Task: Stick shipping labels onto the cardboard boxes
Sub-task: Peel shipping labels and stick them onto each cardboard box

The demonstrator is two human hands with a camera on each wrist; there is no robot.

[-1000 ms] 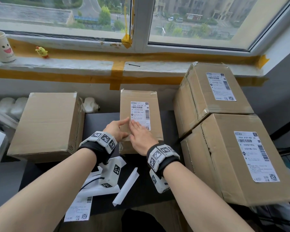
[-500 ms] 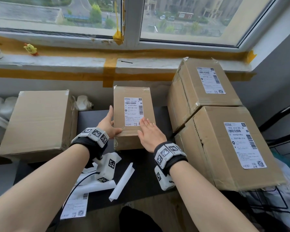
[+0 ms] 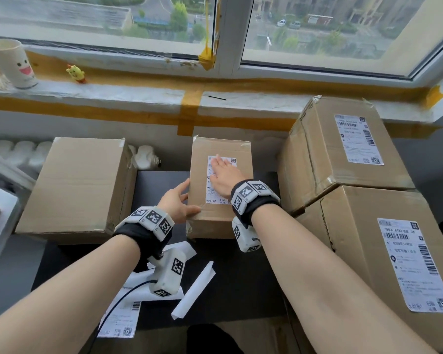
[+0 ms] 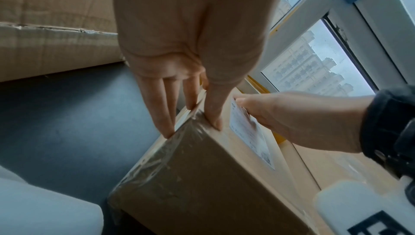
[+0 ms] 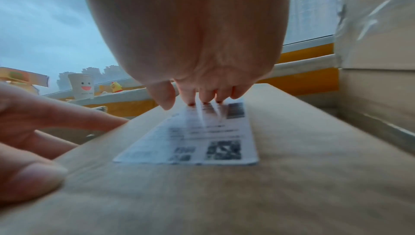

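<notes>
A small cardboard box (image 3: 241, 159) stands in the middle of the black table, with a white shipping label (image 3: 215, 198) stuck on its top. My right hand (image 3: 223, 172) lies flat on the label, fingers straight and reaching its far end. The right wrist view shows the fingertips (image 5: 191, 100) pressing the label (image 5: 197, 141) onto the box (image 5: 224, 194). My left hand (image 3: 179, 203) steadies the box's near left corner. In the left wrist view its thumb (image 4: 213, 114) rests on the top edge and straight fingers lie along the side of the box (image 4: 202, 185).
A plain cardboard box (image 3: 77, 185) stands at the left. Two larger labelled boxes (image 3: 343, 149) (image 3: 394, 251) are stacked at the right. A loose label sheet (image 3: 120, 320) and white backing strips (image 3: 193, 290) lie on the table (image 3: 241, 277). A paper cup (image 3: 13, 62) stands on the sill.
My right hand has slid from the box's near edge up over the label toward its far end. The left hand stays at the near left corner.
</notes>
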